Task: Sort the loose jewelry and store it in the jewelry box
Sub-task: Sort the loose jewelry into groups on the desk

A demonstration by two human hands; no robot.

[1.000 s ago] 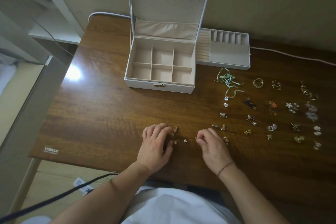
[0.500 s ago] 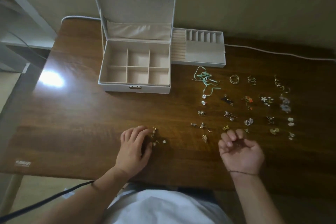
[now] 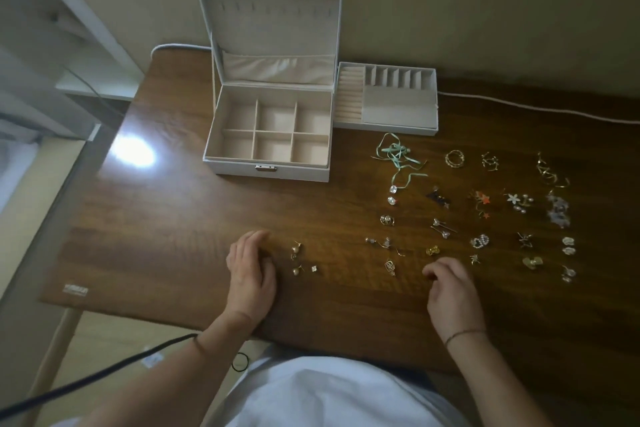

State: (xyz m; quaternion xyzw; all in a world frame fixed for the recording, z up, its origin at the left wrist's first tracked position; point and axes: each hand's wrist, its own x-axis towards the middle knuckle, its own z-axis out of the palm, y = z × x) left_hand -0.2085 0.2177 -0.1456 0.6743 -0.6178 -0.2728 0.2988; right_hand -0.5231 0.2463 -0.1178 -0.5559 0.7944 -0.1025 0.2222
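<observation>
My left hand rests flat, fingers relaxed; right hand curled, contents hidden. Loose jewelry sits right of the open jewelry box. Table corner label unreadable.

1. An open jewelry box stands on a wooden table.
2. Loose jewelry lies to its right.
3. The left hand rests flat.
4. The right hand hovers, fingers curled.

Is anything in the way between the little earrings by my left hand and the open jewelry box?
Nothing visible: bare table lies between the earrings and the jewelry box, whose lid stands open.
</observation>
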